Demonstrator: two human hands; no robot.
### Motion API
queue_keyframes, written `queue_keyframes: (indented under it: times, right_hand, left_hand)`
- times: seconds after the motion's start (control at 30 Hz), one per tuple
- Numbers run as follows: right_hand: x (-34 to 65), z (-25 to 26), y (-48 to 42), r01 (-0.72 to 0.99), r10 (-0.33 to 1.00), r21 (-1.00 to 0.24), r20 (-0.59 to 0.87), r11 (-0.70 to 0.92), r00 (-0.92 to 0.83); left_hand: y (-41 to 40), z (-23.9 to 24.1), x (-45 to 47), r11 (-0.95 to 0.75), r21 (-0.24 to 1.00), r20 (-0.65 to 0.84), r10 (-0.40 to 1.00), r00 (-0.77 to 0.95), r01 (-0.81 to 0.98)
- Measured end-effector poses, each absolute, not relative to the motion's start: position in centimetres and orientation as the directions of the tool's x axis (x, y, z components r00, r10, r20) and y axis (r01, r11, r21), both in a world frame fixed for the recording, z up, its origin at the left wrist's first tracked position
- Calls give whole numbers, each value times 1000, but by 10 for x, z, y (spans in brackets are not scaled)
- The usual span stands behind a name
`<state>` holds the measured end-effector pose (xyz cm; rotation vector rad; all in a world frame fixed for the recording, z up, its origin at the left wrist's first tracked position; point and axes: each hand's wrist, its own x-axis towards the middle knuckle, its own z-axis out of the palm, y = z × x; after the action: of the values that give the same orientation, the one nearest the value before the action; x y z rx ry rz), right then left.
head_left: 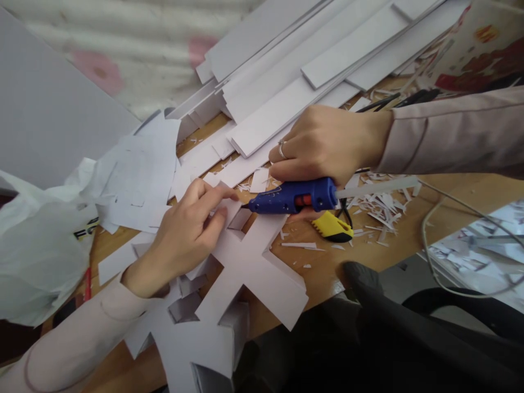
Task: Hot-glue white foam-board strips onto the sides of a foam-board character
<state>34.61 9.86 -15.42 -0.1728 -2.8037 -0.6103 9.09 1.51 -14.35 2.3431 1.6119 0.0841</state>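
My right hand (327, 142) is wrapped round a blue hot glue gun (282, 197), with a pale glue stick (376, 187) jutting from its back. The gun's dark nozzle points left and meets the edge of a white foam-board shape (254, 245) with several branching arms and side walls. With thumb and forefinger bent at the tip of one arm, my left hand (188, 224) grips this shape next to the nozzle. The glue itself is too small to make out. Just below the gun lies a yellow and black utility knife (333, 226).
Stacked white board strips (278, 112) cover the back of the wooden table (323, 273). White offcuts (380, 210) lie scattered at the right, near a looping cable (428, 218). At the left are paper sheets (135, 174) and a white plastic bag (41, 245). A printed bag (478, 49) stands back right.
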Motion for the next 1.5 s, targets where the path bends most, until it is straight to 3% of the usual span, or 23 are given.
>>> queue_keyframes:
  times: [0.1, 0.23, 0.4, 0.73, 1.0, 1.37, 1.5]
  right_hand:
    - [345, -153, 100, 191, 106, 340, 255, 921, -961]
    - [342, -148, 97, 289, 259, 177, 176, 941, -950]
    - [339, -148, 88, 300, 287, 81, 141, 951, -947]
    - [340, -158, 94, 168, 102, 169, 339, 971, -935]
    - [342, -152, 93, 284, 226, 228, 249, 931, -942]
    - [346, -152, 95, 313, 308, -14, 226, 949, -924]
    - [345, -153, 92, 325, 314, 20, 213, 945, -925]
  left_hand:
    - [15, -145, 90, -332, 287, -98, 923, 372, 899]
    - [17, -148, 88, -344, 305, -71, 922, 381, 888]
    - [19, -147, 88, -335, 321, -81, 922, 378, 886]
    - [19, -148, 87, -347, 327, -69, 919, 389, 879]
    - [19, -149, 87, -363, 321, -56, 915, 400, 875]
    - [19, -147, 88, -353, 317, -87, 913, 398, 880]
    - [19, -147, 88, -342, 311, -91, 918, 386, 887]
